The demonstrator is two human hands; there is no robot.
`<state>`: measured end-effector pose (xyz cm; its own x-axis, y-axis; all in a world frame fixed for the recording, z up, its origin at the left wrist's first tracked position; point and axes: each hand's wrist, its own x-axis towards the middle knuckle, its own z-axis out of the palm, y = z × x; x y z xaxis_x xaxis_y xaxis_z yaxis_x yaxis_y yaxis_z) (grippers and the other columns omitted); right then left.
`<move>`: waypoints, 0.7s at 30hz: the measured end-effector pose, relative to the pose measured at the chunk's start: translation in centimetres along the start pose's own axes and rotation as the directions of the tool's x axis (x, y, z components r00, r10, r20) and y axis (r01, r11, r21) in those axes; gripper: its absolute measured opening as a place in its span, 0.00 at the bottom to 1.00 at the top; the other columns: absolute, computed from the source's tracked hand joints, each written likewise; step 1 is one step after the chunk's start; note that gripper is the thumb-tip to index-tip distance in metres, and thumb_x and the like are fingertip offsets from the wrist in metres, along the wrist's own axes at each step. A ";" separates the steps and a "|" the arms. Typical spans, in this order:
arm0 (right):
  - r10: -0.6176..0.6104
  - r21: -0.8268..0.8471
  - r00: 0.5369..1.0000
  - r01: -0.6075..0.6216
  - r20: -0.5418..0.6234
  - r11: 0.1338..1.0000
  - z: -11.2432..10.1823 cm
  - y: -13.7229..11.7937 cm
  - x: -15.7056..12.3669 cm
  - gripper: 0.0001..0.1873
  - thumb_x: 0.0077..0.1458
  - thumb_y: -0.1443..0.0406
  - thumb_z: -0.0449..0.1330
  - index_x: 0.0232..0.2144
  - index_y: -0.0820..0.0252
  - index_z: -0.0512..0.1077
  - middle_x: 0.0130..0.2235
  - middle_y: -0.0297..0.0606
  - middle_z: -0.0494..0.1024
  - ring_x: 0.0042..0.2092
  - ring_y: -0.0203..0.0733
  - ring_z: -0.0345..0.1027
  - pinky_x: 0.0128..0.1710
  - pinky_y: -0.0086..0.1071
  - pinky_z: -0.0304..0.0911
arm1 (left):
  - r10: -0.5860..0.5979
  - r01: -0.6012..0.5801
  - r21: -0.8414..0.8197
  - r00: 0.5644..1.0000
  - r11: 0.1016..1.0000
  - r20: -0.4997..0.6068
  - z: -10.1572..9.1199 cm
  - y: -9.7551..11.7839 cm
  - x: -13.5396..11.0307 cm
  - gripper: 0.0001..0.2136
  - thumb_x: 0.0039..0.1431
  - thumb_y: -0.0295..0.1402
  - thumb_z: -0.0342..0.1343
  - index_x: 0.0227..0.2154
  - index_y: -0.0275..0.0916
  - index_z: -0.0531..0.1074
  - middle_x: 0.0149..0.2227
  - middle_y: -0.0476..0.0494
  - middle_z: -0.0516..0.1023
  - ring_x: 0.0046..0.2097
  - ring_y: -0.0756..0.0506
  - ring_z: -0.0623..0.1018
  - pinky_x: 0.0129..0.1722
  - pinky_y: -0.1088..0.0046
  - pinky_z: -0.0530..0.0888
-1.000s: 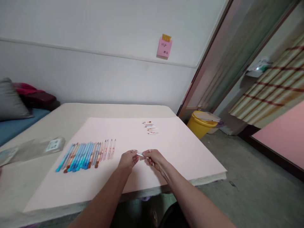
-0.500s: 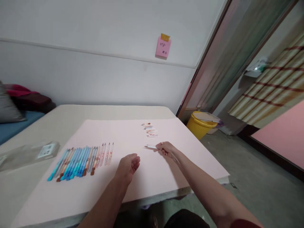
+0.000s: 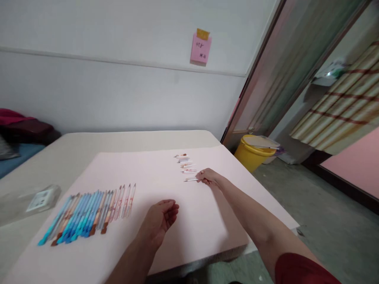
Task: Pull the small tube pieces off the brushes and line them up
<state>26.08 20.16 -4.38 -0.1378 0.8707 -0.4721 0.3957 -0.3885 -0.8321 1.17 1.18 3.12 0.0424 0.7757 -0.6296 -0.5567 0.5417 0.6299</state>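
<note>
My right hand [image 3: 207, 176] pinches a slim white pen [image 3: 190, 180] with a dark tip by its right end, low over the pink sheet. Just beyond it lies a short column of pens [image 3: 184, 161], several of them, with their tips pointing left. My left hand [image 3: 162, 219] hovers above the sheet's middle, fingers loosely curled, and nothing shows in it. To its left is a row of pens [image 3: 89, 213] side by side in blue, brown, grey and clear with red patterns. The clear, red-patterned pens [image 3: 127, 200] form the row's right end.
The pink sheet [image 3: 142, 169] covers much of the cream table [image 3: 85, 142]. A clear plastic packet [image 3: 29, 203] with a white label lies at left. Beyond the table's right edge stands a yellow bucket [image 3: 251, 154]. A white wall with a pink note [image 3: 200, 49] rises behind.
My right hand has carried the white pen away from me, close to the near end of the short column. My left hand stays loosely curled. The camera view has shifted slightly.
</note>
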 end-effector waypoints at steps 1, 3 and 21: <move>-0.001 -0.014 1.000 0.002 0.021 1.000 -0.2 0.3 0.4 0.06 0.37 0.67 0.65 0.21 0.65 0.71 0.11 0.29 0.64 0.14 0.27 0.48 0.13 0.23 0.40 | 0.003 -0.003 0.004 1.000 1.000 -0.002 0.0 0.0 0.1 0.05 0.49 0.24 0.59 0.30 0.33 0.72 0.30 0.39 0.78 0.29 0.51 0.77 0.28 0.78 0.73; -0.015 -0.035 0.999 0.017 0.048 0.999 -0.7 0.8 1.0 0.07 0.37 0.66 0.65 0.22 0.64 0.72 0.11 0.27 0.63 0.14 0.27 0.48 0.13 0.23 0.41 | 0.000 0.000 0.008 1.000 1.000 -0.003 0.1 0.0 0.2 0.05 0.49 0.24 0.59 0.31 0.32 0.71 0.30 0.39 0.78 0.29 0.51 0.77 0.29 0.78 0.73; -0.279 -0.183 0.956 0.291 0.092 0.939 -2.4 -1.1 -0.7 0.03 0.37 0.67 0.56 0.19 0.62 0.64 0.19 0.31 0.64 0.23 0.32 0.57 0.22 0.25 0.51 | -0.014 0.014 0.028 1.000 1.000 0.012 0.9 -0.3 -0.1 0.06 0.50 0.24 0.58 0.33 0.32 0.71 0.32 0.39 0.77 0.29 0.51 0.76 0.28 0.78 0.72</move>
<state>27.91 20.74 -2.43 -0.3259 0.9127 -0.2463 0.4976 -0.0559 -0.8656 2.05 1.21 3.42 0.0601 0.7716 -0.6332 -0.5324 0.5614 0.6336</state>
